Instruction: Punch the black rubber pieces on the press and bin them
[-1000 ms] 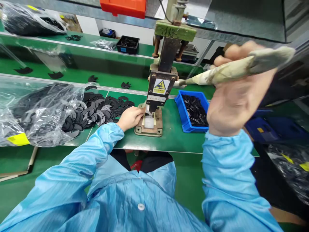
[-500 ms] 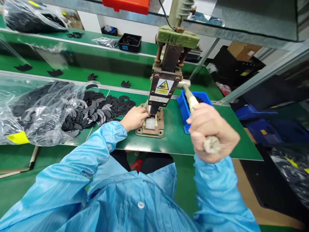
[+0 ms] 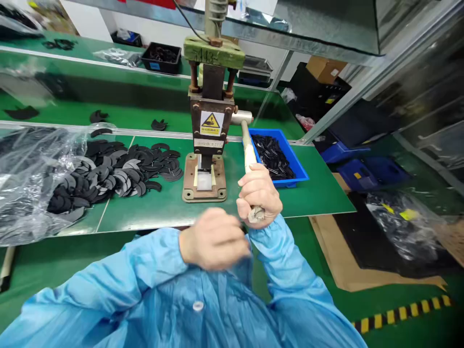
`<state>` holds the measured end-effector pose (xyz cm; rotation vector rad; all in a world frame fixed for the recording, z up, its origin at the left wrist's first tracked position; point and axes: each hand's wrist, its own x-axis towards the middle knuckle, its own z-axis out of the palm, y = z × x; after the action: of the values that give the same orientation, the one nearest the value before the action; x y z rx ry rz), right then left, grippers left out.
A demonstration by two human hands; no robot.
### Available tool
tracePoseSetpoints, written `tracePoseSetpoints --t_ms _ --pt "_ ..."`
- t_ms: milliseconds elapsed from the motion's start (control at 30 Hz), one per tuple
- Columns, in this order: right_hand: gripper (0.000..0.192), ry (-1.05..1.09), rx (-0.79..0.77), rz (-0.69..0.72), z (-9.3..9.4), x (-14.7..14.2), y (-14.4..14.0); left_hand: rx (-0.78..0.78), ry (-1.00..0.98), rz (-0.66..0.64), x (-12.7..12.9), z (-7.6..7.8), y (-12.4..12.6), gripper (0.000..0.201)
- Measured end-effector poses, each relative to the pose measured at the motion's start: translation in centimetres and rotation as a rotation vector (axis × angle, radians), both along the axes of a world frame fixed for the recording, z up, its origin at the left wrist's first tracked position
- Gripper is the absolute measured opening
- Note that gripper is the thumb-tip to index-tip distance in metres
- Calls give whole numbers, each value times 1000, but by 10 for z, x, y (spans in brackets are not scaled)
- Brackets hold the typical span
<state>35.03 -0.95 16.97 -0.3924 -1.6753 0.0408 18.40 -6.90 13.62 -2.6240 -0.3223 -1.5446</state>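
A manual press with a yellow warning sticker stands on the green bench, its brown base plate bare of hands. My right hand is closed around the press lever, which slopes down toward me. My left hand is blurred, pulled back near my chest below the bench edge; I cannot tell what it holds. A heap of black crescent-shaped pieces lies left of the press.
A clear plastic bag with more black pieces lies at far left. A blue bin of black parts sits right of the press. A black tray stands on the rear shelf. Blue crates and bags lie on the floor at right.
My right hand has swung the lever down from high at the right to low in front. My left hand has left the press base and drawn back toward my body.
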Motion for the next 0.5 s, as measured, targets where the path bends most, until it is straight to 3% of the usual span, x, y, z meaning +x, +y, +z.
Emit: tracePoseSetpoints --t_ms 67,133,233,300,367,433,500 --pt "24 32 7 -3 1 -4 -2 193 89 -188 30 9 -13 11" --pt "25 74 14 -31 2 -7 -4 272 243 -175 50 8 -9 22" --pt "26 75 9 -69 2 -7 -3 318 373 -85 51 -13 9 36" --pt "25 34 4 -55 1 -4 -1 300 350 -85 32 -34 17 35" --pt "23 13 -9 -43 0 0 -1 185 311 -72 3 -51 22 30" --pt "24 15 -22 -46 -1 1 -2 23 287 -8 -34 -57 30 24" --pt "25 29 -33 -54 -1 1 -2 -136 313 123 -78 -53 52 20"
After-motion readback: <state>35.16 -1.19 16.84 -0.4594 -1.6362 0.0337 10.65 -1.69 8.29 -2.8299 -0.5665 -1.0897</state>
